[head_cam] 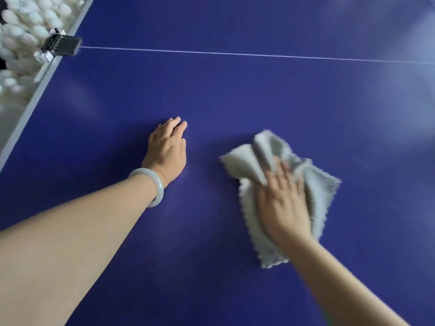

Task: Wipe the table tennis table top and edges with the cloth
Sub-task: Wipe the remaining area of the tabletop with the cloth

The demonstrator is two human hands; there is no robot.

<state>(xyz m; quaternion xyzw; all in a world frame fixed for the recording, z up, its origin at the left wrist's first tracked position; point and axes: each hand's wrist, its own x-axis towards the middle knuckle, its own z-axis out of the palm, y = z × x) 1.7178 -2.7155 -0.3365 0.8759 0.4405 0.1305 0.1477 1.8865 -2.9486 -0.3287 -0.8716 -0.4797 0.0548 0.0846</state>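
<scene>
My right grip (284, 208) presses flat, fingers straight, on the cloth (247, 161) mid-bench (235, 90). Left grip (168, 151) rests flat, holding nothing. I should press evenly and overlap strokes toward the edges.

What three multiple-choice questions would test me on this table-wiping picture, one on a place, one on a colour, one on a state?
1. Where does the cloth lie relative to the left hand?
A. To its right
B. To its left
C. Under it

2. What colour is the table tennis table top?
A. Green
B. Dark blue
C. Black

3. How does the right hand meet the cloth?
A. It hovers clear of it
B. It presses flat on it
C. It lifts it off the table in a fist

Answers:
1 A: the cloth sits right of the left hand, with bare table between them.
2 B: the surface is dark blue, crossed by a thin white line.
3 B: the hand lies spread on the cloth, which lies on the table.
</scene>
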